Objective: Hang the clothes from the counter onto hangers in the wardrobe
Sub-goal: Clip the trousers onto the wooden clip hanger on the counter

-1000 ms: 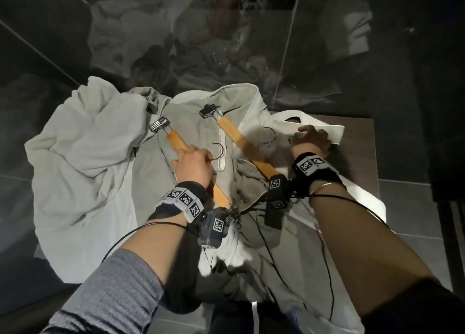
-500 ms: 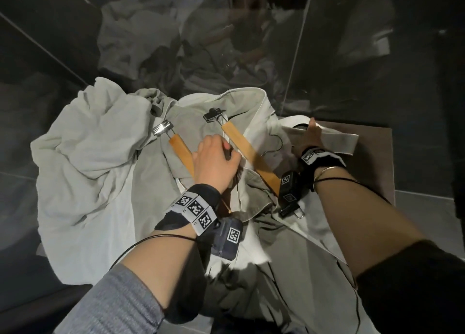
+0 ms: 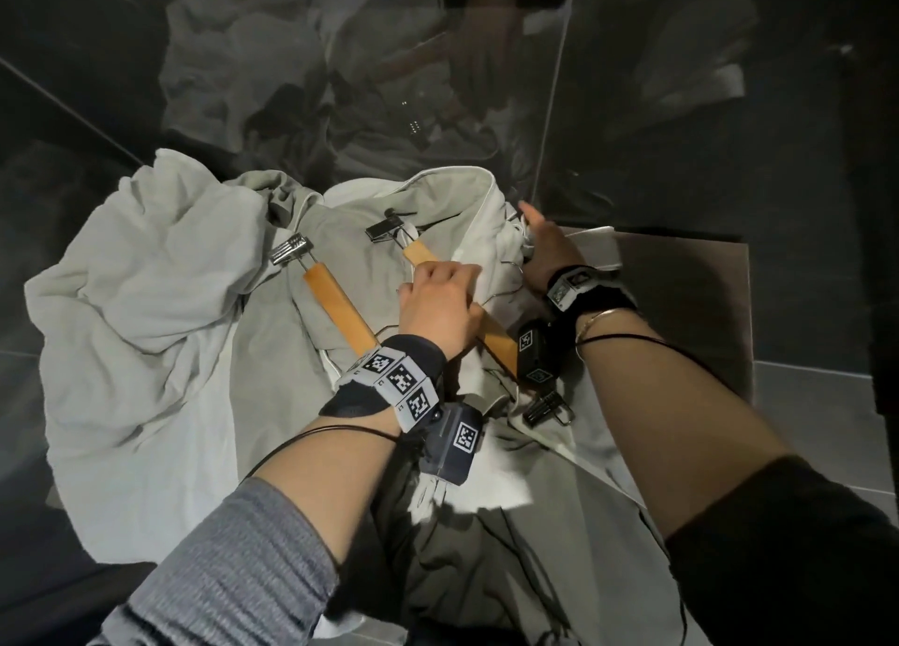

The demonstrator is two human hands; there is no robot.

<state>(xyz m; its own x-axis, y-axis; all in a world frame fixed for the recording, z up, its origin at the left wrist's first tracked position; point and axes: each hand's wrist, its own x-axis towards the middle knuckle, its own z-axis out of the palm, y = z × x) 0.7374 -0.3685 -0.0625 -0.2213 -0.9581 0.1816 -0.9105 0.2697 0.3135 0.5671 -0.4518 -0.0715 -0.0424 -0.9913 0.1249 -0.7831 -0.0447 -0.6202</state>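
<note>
Clothes — pale garments heaped on a dark counter, spread from the left edge across to the middle, creased and overlapping; a darker grey-green piece trails toward the near edge.

Hanger, nearer left — wooden bar with a metal clip at its far end, lying diagonally on top of the pale fabric; its near end passes under the left wrist band.

Hanger, second — wooden bar lying diagonally just right of the first, a metal clip at its far end and a dark clip at its near end; the middle of the bar is covered by the left hand.

Left hand — knuckles up, fingers curled down over the second hanger's bar and the pale cloth beside it; it appears to grip the bar, though the fingertips are hidden.

Right hand — lies on the cloth at the far right of the pile, thumb raised, fingers buried in a bunched fold of white fabric; cannot tell for certain whether they pinch it.

Wrist bands — black straps with square printed markers on both wrists, thin dark cables running back along the forearms.

Wall panels — dark, glossy, behind the counter, dimly mirroring the pile.
</note>
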